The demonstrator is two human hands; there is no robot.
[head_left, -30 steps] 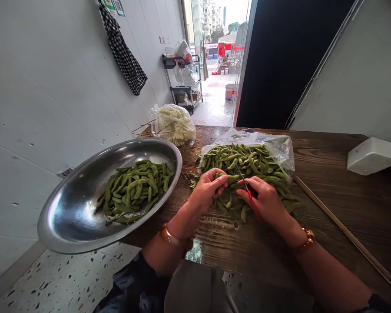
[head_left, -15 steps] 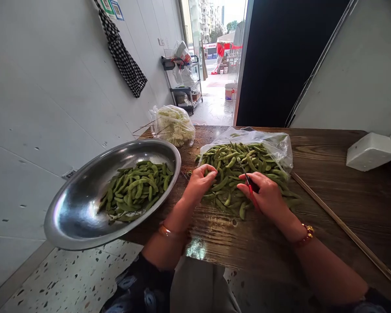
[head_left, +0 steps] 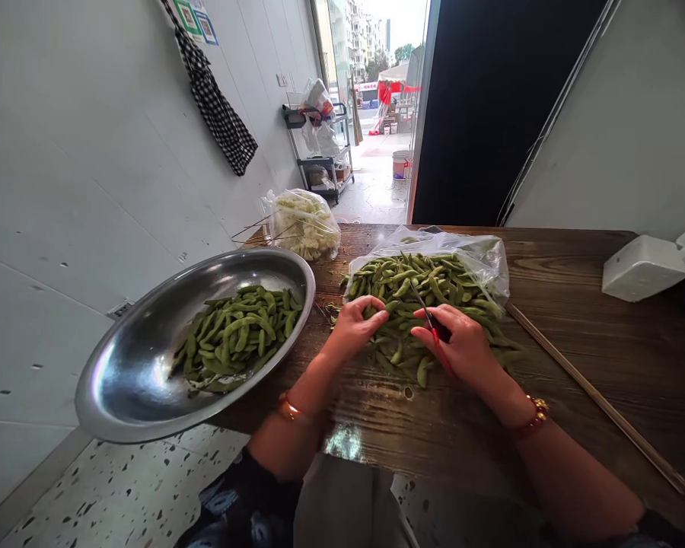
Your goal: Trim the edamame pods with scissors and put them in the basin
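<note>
My left hand (head_left: pixel 354 329) is closed in a pinch at the near left side of a heap of green soybean pods (head_left: pixel 416 278). A pod (head_left: pixel 392 306) shows at its fingertips, partly hidden by them. In my right hand (head_left: pixel 461 344) is a pair of red-handled scissors (head_left: pixel 438 346), the dark blades pointing up and left over the heap. The heap lies on the table, partly on a clear plastic bag (head_left: pixel 488 266). To the left, a large steel basin (head_left: pixel 131 380) holds more pods (head_left: pixel 240 331).
A bag of pale green vegetable (head_left: pixel 305 224) with thin sticks beside it stands behind the basin. Long wooden sticks (head_left: pixel 594 396) lie along the right of the wooden table (head_left: pixel 553 278). A white box (head_left: pixel 644 266) sits at the far right. Beyond are a cart (head_left: pixel 320 152) and a doorway.
My left hand has moved slightly right, its fingertips closer to the scissors, and a pod now shows at them. My right hand still holds the scissors in nearly the same place.
</note>
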